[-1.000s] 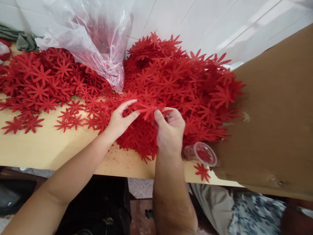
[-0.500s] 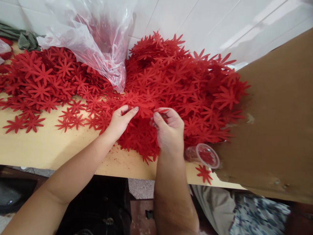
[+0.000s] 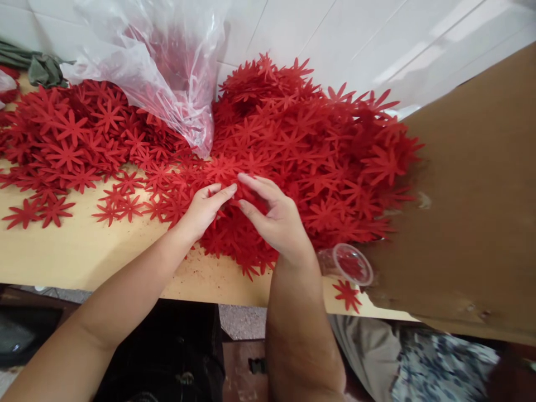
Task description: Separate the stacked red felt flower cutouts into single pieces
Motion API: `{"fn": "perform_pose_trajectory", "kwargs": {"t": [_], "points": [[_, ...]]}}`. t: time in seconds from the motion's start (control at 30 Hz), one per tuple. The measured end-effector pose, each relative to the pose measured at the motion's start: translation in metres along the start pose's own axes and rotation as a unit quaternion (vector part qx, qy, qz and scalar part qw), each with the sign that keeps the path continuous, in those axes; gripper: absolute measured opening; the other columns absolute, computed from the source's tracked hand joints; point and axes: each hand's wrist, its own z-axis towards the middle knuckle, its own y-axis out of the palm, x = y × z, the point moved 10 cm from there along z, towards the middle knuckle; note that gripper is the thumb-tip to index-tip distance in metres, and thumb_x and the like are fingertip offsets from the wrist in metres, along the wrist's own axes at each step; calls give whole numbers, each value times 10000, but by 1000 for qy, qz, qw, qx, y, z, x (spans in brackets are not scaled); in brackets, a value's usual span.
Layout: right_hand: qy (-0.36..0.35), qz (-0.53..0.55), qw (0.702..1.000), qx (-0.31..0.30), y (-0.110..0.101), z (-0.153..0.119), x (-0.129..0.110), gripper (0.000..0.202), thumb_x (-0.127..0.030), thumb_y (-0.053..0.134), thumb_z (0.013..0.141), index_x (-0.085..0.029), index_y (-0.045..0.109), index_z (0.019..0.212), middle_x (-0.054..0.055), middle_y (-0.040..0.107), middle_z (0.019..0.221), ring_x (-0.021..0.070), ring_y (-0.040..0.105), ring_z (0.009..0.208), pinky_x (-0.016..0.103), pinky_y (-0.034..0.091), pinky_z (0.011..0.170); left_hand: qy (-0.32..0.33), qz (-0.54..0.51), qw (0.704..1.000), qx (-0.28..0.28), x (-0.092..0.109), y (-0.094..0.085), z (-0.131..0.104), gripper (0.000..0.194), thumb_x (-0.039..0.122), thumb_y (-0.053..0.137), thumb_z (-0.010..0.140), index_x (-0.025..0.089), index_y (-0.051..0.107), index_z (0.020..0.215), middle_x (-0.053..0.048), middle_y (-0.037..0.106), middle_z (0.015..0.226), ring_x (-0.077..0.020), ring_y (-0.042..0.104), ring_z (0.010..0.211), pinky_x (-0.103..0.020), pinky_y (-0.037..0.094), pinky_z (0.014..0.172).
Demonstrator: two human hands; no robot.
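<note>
My left hand (image 3: 209, 206) pinches a red flower-shaped piece between thumb and fingers, in front of a large heap of red flower pieces (image 3: 326, 162). Close to its right is my right hand (image 3: 274, 215), its thumb and fingers apart around the edge of the held piece; I can make out nothing gripped in it. Where the held piece ends and the heap begins is hard to tell, red on red. More red flower pieces (image 3: 67, 139) are piled at the left on the light wooden table (image 3: 54, 257).
A clear plastic bag (image 3: 167, 72) stands at the back between the piles. On the right are a clear plastic cup (image 3: 352, 265) lying on its side, a single red flower (image 3: 347, 296) and a large brown board (image 3: 473, 212). A person's patterned clothing (image 3: 444, 368) shows below the table.
My right hand has moved left, closer to my left hand, and its fingers have opened from a pinch. My left hand has stayed nearly in place.
</note>
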Motion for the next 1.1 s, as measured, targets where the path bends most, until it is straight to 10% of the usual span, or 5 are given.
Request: {"fn": "perform_pose_trajectory", "kwargs": {"t": [0.3, 0.57, 0.77, 1.1], "points": [[125, 109, 952, 257, -41, -9, 41, 268, -432, 621, 736, -188, 555, 647, -42, 509, 568, 79, 453, 514, 239, 401, 524, -5, 27, 1000, -15, -4, 3, 2, 268, 333, 633, 717, 157, 510, 556, 59, 467, 541, -38, 388, 507, -207, 342, 564], [100, 111, 971, 189, -27, -6, 31, 302, -476, 578, 766, -191, 545, 675, -33, 517, 607, 87, 476, 565, 246, 413, 576, 76, 105, 991, -26, 7, 6, 2, 244, 265, 702, 641, 189, 644, 865, 24, 610, 795, -73, 505, 723, -240, 396, 756], [79, 136, 982, 109, -4, 0, 21, 224, -413, 614, 754, -191, 591, 738, -14, 598, 680, 104, 544, 637, 253, 453, 628, 79, 24, 997, 5, 4, -2, 6, 194, 321, 676, 657, 161, 617, 749, 11, 619, 764, -95, 549, 755, -273, 422, 800], [161, 257, 909, 288, -29, -8, 72, 303, -465, 671, 659, -205, 529, 728, -46, 543, 640, 83, 540, 567, 214, 446, 523, 104, 107, 986, 74, 10, -18, 8, 155, 265, 588, 732, 161, 538, 629, 52, 516, 617, -64, 462, 644, -223, 388, 729]]}}
